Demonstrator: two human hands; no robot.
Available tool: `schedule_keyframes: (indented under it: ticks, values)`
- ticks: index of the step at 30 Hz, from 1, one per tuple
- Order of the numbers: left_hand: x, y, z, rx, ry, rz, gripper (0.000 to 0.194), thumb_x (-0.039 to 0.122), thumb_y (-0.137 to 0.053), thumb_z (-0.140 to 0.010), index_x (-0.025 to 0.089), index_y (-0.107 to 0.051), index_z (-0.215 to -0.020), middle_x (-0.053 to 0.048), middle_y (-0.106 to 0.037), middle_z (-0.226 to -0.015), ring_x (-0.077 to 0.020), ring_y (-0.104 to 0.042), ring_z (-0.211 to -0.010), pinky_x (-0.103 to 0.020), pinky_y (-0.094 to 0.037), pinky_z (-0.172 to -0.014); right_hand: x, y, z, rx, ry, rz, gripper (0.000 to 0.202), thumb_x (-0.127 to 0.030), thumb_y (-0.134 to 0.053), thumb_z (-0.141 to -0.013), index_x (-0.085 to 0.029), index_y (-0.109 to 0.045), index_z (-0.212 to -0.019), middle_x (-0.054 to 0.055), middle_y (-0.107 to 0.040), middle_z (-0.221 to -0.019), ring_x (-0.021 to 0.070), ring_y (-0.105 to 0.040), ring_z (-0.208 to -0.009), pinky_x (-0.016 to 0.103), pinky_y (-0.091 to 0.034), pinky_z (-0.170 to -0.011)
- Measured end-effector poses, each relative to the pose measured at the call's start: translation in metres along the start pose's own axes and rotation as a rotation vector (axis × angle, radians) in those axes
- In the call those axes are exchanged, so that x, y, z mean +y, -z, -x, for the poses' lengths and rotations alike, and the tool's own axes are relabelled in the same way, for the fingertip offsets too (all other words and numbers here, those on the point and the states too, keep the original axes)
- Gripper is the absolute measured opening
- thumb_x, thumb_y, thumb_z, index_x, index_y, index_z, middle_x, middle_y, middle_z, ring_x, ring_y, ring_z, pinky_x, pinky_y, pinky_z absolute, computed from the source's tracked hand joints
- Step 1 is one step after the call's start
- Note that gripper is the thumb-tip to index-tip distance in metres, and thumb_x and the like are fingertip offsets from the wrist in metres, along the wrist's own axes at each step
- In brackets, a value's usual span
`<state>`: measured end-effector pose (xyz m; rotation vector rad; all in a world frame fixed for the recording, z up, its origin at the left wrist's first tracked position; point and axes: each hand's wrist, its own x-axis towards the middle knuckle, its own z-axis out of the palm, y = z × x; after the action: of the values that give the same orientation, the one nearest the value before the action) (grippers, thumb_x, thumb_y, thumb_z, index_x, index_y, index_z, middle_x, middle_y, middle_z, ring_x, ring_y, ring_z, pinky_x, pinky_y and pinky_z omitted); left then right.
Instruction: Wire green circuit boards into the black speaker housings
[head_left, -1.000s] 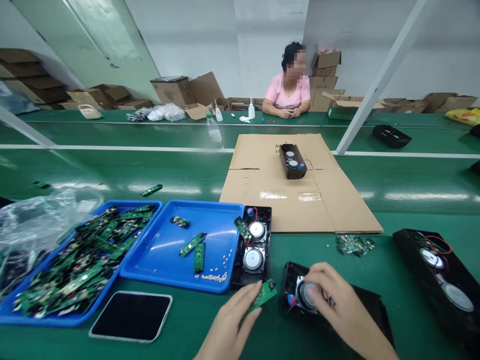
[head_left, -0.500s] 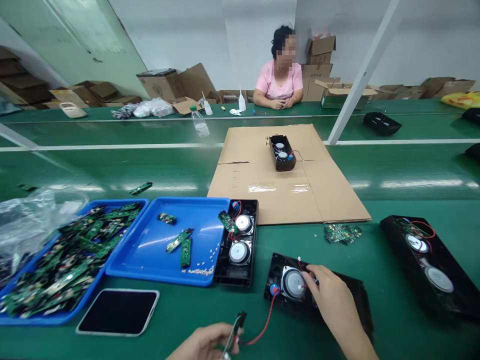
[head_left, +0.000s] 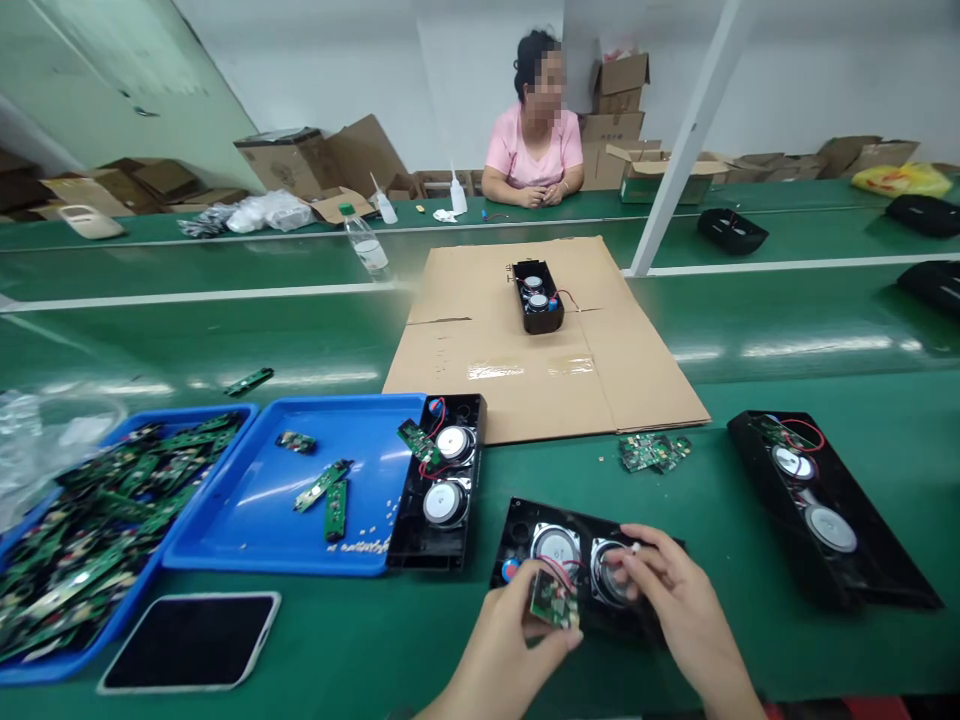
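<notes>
My left hand (head_left: 508, 640) holds a small green circuit board (head_left: 553, 601) over the near edge of a black speaker housing (head_left: 517, 525) with two round silver speakers. Thin red wire runs from the board into the housing. My right hand (head_left: 675, 600) rests on the right speaker (head_left: 606, 576), its fingertips pinching something small and white (head_left: 636, 548). A second black housing (head_left: 442, 482) with two speakers and a loose board leans on the blue tray just left of it.
Two blue trays (head_left: 247, 510) at left hold circuit boards, the far one piled full. A phone (head_left: 187, 642) lies near the front edge. A large speaker housing (head_left: 825, 510) sits at right, loose boards (head_left: 651, 450) beside cardboard (head_left: 555, 370). A person in pink (head_left: 534, 150) sits across.
My left hand has come up from the table's front edge with the circuit board and now holds it at the housing. The view has shifted, so everything sits further left.
</notes>
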<state>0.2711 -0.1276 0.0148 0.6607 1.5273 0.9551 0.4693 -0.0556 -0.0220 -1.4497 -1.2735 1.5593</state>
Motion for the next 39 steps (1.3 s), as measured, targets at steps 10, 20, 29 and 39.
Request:
schedule_keyframes:
  ticks: [10, 20, 29, 39]
  values:
    - [0.032, -0.012, -0.004, 0.022, -0.050, 0.179, 0.030, 0.029, -0.085, -0.069, 0.022, -0.072, -0.096, 0.001, -0.080, -0.088, -0.0183, -0.075, -0.084, -0.022, -0.059, -0.079, -0.015, -0.014, 0.015, 0.121, 0.554, 0.327, 0.028, -0.041, -0.055, -0.104, -0.022, -0.075, -0.099, 0.003, -0.074, -0.084, 0.0124, -0.072, -0.071, 0.014, -0.057, -0.061]
    - [0.028, -0.007, 0.001, -0.003, 0.095, 0.320, 0.038, 0.039, -0.092, -0.066, 0.025, -0.079, -0.098, -0.002, -0.081, -0.092, -0.0230, -0.077, -0.090, -0.027, -0.064, -0.080, -0.015, -0.018, 0.017, 0.066, 0.694, 0.364, 0.017, -0.026, -0.059, -0.103, -0.022, -0.071, -0.093, -0.002, -0.073, -0.083, 0.0107, -0.072, -0.071, 0.013, -0.056, -0.064]
    - [-0.003, 0.000, -0.010, -0.121, -0.072, 0.062, 0.028, 0.036, -0.072, -0.088, 0.028, -0.077, -0.114, -0.002, -0.080, -0.104, -0.0211, -0.073, -0.095, -0.028, -0.062, -0.091, -0.015, -0.036, 0.017, 0.102, 0.896, 0.544, 0.027, -0.025, -0.049, -0.109, -0.018, -0.062, -0.087, -0.001, -0.063, -0.074, 0.0111, -0.059, -0.068, 0.023, -0.048, -0.066]
    - [-0.009, 0.002, -0.012, -0.177, -0.241, -0.201, 0.038, 0.031, -0.051, -0.099, 0.025, -0.070, -0.131, -0.009, -0.078, -0.113, -0.0230, -0.074, -0.099, -0.031, -0.059, -0.098, -0.022, -0.041, 0.013, 0.143, 0.990, 0.739, 0.024, -0.020, -0.042, -0.109, -0.017, -0.059, -0.093, 0.000, -0.056, -0.069, 0.0136, -0.050, -0.062, 0.027, -0.038, -0.060]
